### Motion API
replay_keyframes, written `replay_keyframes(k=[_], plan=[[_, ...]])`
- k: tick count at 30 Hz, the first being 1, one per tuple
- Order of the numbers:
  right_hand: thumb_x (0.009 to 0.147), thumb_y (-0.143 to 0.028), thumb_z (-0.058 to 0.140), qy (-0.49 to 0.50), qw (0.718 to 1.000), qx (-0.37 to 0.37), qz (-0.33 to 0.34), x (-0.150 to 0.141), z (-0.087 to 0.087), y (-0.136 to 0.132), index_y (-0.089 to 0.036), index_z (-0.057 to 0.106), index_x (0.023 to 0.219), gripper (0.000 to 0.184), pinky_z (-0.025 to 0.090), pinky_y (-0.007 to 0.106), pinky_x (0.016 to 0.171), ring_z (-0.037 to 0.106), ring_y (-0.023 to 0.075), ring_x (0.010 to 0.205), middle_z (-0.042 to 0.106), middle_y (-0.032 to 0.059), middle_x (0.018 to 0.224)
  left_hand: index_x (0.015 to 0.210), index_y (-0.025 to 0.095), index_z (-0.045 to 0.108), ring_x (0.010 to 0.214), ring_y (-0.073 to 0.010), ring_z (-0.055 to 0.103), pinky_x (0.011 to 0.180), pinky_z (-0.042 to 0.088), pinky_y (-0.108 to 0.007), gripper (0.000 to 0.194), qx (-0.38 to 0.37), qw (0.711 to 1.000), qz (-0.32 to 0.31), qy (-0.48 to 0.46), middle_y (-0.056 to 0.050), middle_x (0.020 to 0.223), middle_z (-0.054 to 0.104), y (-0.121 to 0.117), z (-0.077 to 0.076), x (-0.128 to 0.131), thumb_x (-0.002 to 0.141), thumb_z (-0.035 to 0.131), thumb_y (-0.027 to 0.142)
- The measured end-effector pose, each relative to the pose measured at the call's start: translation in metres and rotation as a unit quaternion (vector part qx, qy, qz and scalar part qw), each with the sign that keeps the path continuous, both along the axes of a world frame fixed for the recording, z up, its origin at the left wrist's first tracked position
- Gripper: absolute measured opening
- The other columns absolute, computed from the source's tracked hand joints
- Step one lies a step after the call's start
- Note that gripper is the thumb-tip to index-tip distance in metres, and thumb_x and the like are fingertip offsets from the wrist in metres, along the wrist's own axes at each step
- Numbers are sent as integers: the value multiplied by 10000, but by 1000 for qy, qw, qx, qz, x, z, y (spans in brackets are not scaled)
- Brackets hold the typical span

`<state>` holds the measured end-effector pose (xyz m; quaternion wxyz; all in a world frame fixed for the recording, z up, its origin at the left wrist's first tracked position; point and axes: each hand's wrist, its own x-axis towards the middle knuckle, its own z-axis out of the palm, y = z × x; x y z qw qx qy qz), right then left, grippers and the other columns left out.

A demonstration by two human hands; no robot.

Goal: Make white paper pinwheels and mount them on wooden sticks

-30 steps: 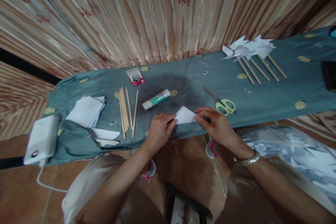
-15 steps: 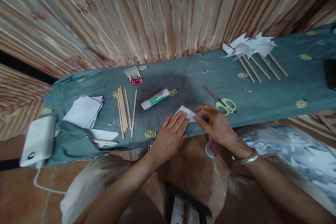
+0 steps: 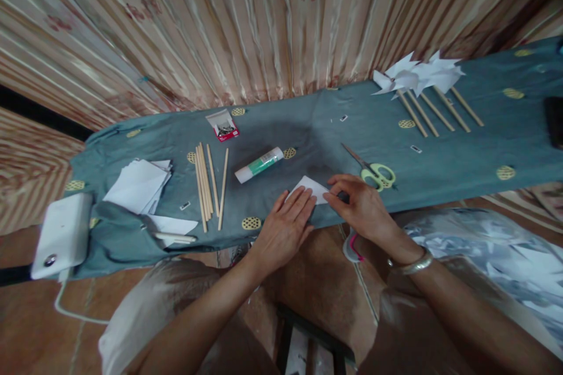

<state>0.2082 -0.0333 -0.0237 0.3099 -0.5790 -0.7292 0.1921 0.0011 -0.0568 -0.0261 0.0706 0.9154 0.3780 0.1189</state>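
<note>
A small folded piece of white paper (image 3: 313, 185) lies near the front edge of the cloth-covered table. My left hand (image 3: 288, 220) presses flat on its left part, fingers stretched out and covering some of it. At the paper's right corner, my right hand (image 3: 358, 205) has thumb and forefinger pinched together. Just beyond the right hand lie scissors (image 3: 377, 177) with light green handles, blades pointing away. A green and white glue stick (image 3: 259, 165) rests on its side behind the left hand.
Left of the hands are several wooden sticks (image 3: 203, 187), a stack of white paper (image 3: 136, 184), a small box of metal pins (image 3: 223, 126) and a white power bank (image 3: 62, 234). Paper pinwheels (image 3: 422, 76) on sticks lie at the back right. A plastic bag (image 3: 497, 252) holds paper scraps.
Hardly anything differs. The view has shifted slightly, while both hands stay on the folded paper in nearly the same pose.
</note>
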Motion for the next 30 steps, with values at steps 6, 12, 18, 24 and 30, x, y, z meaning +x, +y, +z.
replay_keyframes(k=[6, 12, 18, 24, 30], plan=[[821, -263, 604, -4, 1000, 2, 3, 0, 0, 0, -212, 594, 694, 137, 509, 422, 847, 666, 263, 937, 698, 108, 986, 1411, 94, 391, 1430, -254, 334, 1167, 293, -476, 504, 1, 1000, -2, 1, -167, 1493, 436, 0, 0, 0, 958, 476, 295], [822, -266, 604, -8, 1000, 0, 4, 0, 0, 1, -213, 587, 681, 151, 508, 414, 844, 663, 255, 930, 696, 102, 977, 1409, 103, 395, 1430, -254, 334, 1162, 307, -479, 504, -4, 1000, 2, -1, -167, 1487, 445, -1, -1, 0, 954, 490, 297], [824, -267, 605, -14, 1000, 3, 1, 0, -1, 1, -218, 576, 685, 150, 508, 423, 848, 659, 264, 935, 693, 101, 975, 1409, 97, 395, 1432, -265, 328, 1163, 304, -482, 520, -6, 1000, 0, 3, -162, 1492, 439, -1, 0, 1, 944, 513, 298], [840, -327, 622, -27, 999, 35, -3, -5, -2, -5, -206, 577, 755, 154, 499, 464, 880, 639, 301, 997, 685, 146, 1040, 1421, 79, 376, 1432, -277, 326, 1163, 299, -489, 562, 1, 1000, -5, 11, -179, 1499, 422, -2, -1, 0, 941, 517, 334], [855, -404, 611, -40, 997, 55, -21, -9, -3, -8, -181, 593, 877, 225, 474, 507, 931, 606, 330, 1059, 654, 187, 1107, 1413, 74, 395, 1433, -286, 323, 1163, 295, -497, 563, -1, 1000, -6, 20, -181, 1503, 413, -2, -1, 0, 938, 519, 350]])
